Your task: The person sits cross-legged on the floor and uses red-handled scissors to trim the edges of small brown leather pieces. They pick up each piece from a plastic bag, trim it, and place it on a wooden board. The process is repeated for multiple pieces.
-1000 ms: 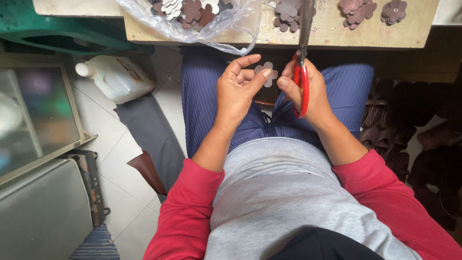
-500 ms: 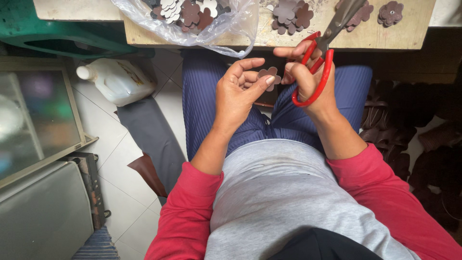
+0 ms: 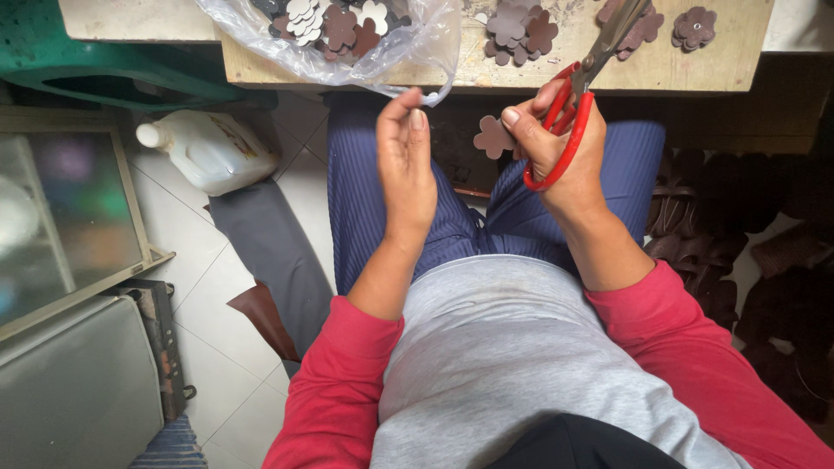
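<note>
Closest to you, lap: your grey top, red sleeves (image 3: pixel 347 391) and blue striped trousers (image 3: pixel 365 191) fill the lower middle of the view.
Left hand: your left hand (image 3: pixel 407 165) is raised over your left thigh, fingers held straight and close together, thumb tip resting against the forefinger; you hold nothing that shows in it.
Right hand: your right hand (image 3: pixel 556 148) is closed through the red handles of the scissors (image 3: pixel 578 104), and thumb and forefinger also pinch a small brown flower-shaped cutout (image 3: pixel 493 136), which sticks out to the left between your two hands.
Scissors: the grey blades point up and away, reaching over the bench edge and lying across one of the flower pieces there.
Floor at your left: a grey strip of material (image 3: pixel 269 252) with a brown scrap (image 3: pixel 261 317) lies on the white tiles; a white plastic jug (image 3: pixel 204 149) lies on its side beside it, near a glass-fronted cabinet (image 3: pixel 69 208).
Floor at your right: dark brown pieces are piled in shadow; you cannot tell their shapes.
Bench ahead: the wooden bench (image 3: pixel 686 65) carries loose brown flower cutouts (image 3: pixel 521 30).
Bag: a clear plastic bag (image 3: pixel 408 52) of brown and pale cutouts hangs over the bench edge, its lip just above your left fingertips.
Far left: a green plastic stool (image 3: pixel 104 69) stands beside the bench.
</note>
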